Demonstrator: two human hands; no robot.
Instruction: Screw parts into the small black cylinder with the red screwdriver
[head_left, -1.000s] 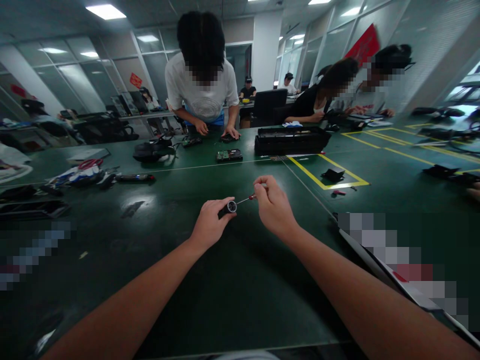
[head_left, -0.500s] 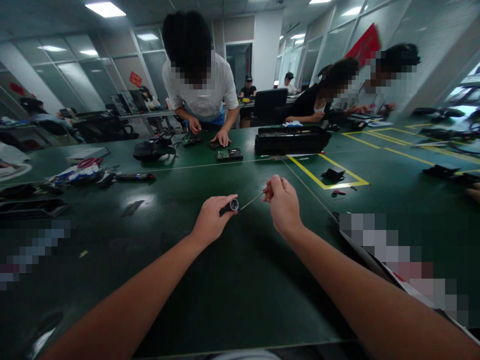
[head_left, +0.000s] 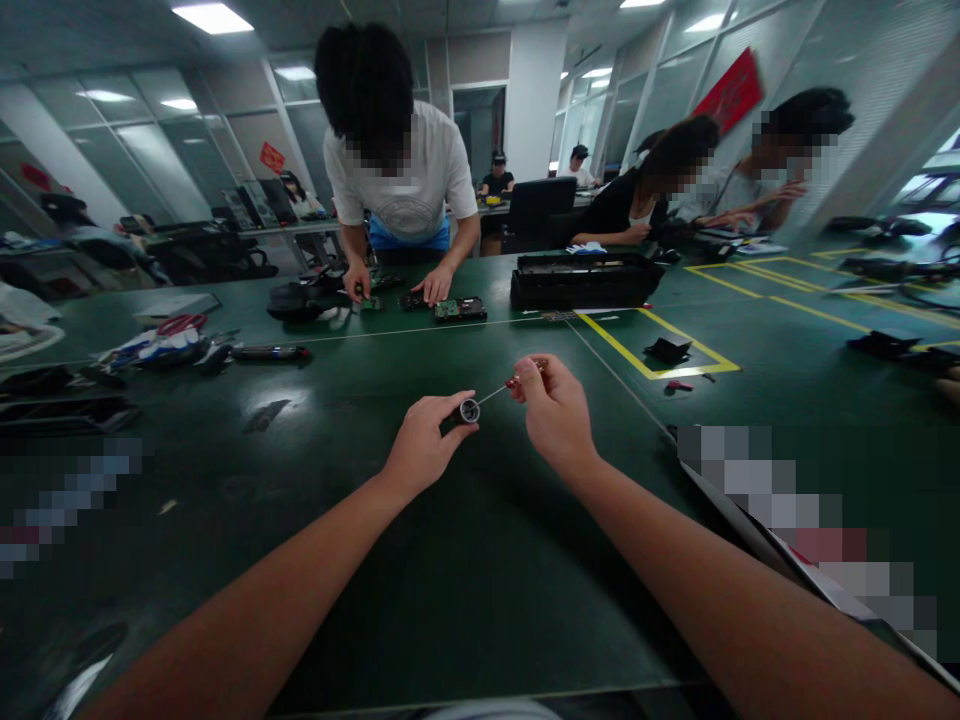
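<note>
Here's the left hand (head_left: 426, 440), thumb and fingers clamped round a dark cylinder (head_left: 469, 411) at the centre, its open end facing us. At two o'clock from it, the right hand (head_left: 553, 405) pinches a red-handled screwdriver (head_left: 513, 382), shaft angled down to that open end; whether the tip is inside, can't tell. Further out over the green table (head_left: 465, 580), a small black part (head_left: 667, 350) sits within yellow tape (head_left: 694, 372), between two and three. At twelve, a circuit board (head_left: 460, 309); at one, a long black case (head_left: 585, 282); beyond, towards eleven, a co-worker (head_left: 409, 200) in white leans in.
</note>
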